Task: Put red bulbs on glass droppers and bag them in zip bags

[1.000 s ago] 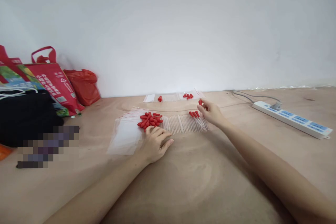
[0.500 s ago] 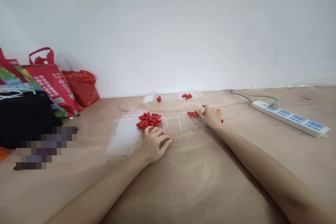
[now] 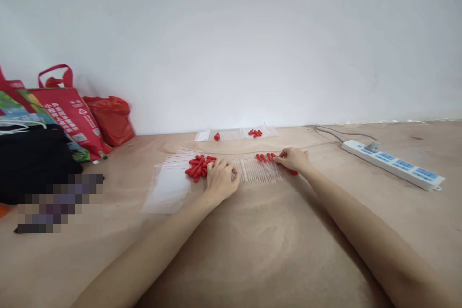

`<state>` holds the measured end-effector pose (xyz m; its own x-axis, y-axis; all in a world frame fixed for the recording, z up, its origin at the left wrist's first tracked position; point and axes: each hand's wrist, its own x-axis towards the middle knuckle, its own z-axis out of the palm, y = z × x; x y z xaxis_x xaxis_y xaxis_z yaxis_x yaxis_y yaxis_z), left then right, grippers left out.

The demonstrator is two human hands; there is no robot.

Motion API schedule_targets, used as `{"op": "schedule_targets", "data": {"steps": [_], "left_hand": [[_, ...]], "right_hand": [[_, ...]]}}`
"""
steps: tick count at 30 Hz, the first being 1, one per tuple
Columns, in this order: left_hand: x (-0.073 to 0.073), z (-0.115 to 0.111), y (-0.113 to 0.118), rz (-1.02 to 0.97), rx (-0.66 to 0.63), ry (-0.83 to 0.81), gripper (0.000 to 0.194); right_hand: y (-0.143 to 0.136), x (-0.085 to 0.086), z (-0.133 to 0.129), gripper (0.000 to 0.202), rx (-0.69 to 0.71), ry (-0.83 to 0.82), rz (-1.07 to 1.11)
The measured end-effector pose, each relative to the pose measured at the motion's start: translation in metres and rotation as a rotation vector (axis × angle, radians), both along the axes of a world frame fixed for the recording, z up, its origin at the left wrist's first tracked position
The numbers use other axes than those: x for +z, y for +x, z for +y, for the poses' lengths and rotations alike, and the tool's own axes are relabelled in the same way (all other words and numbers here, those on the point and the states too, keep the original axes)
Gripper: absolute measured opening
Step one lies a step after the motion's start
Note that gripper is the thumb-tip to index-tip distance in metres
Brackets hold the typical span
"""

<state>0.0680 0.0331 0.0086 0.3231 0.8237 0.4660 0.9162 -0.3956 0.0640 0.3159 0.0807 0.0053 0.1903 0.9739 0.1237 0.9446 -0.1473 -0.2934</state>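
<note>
My left hand [image 3: 221,180] lies with curled fingers over the left end of a row of thin clear tubes [image 3: 256,171], beside a pile of red rubber bulbs [image 3: 197,168]. Whatever its fingertips grip is hidden. At the row's right end, several red rubber bulbs [image 3: 263,158] sit at the tubes' far ends. There my right hand [image 3: 294,159] has thumb and forefinger closed at the rightmost of these bulbs. Another red bulb [image 3: 293,172] shows below that palm. Clear zip bags [image 3: 166,190] are spread left of the pile.
Against the wall lies another clear bag [image 3: 231,134] with tubes and red bulbs. A white power strip [image 3: 393,163] with a grey cable is at right. At left stand a red shopping bag [image 3: 68,110], a red plastic bag [image 3: 110,118] and a black bag [image 3: 39,159].
My left hand has moved right, from the pile's near edge onto the tubes, its fingers more curled. My right hand has drawn its fingers together at the end bulb.
</note>
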Motion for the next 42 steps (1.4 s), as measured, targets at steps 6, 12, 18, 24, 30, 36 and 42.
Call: {"op": "schedule_targets", "data": {"steps": [6,12,18,24,30,36,42], "left_hand": [[0.004,0.033,0.031,0.043,0.194,-0.122,0.035],[0.002,0.048,0.041,0.059,0.251,-0.18,0.033],[0.006,0.047,0.045,0.04,0.202,-0.162,0.026],[0.023,0.023,0.025,0.02,0.062,-0.13,0.017],[0.01,-0.011,-0.028,-0.008,-0.158,-0.116,0.014],[-0.021,-0.023,-0.059,-0.047,-0.375,0.061,0.02],[-0.018,-0.025,-0.055,-0.111,-0.367,0.074,0.021]], "right_hand": [[-0.004,0.0,0.001,0.032,-0.009,-0.044,-0.006],[-0.005,0.002,0.0,0.03,-0.014,-0.065,-0.03],[-0.007,0.006,-0.004,0.024,-0.012,-0.075,-0.017],[-0.009,0.007,-0.005,0.021,0.003,-0.092,-0.011],[-0.014,0.01,-0.008,0.022,-0.04,-0.072,-0.017],[-0.024,0.022,-0.014,0.018,-0.018,0.105,0.089],[-0.06,-0.005,-0.053,0.015,0.54,0.297,0.49]]}}
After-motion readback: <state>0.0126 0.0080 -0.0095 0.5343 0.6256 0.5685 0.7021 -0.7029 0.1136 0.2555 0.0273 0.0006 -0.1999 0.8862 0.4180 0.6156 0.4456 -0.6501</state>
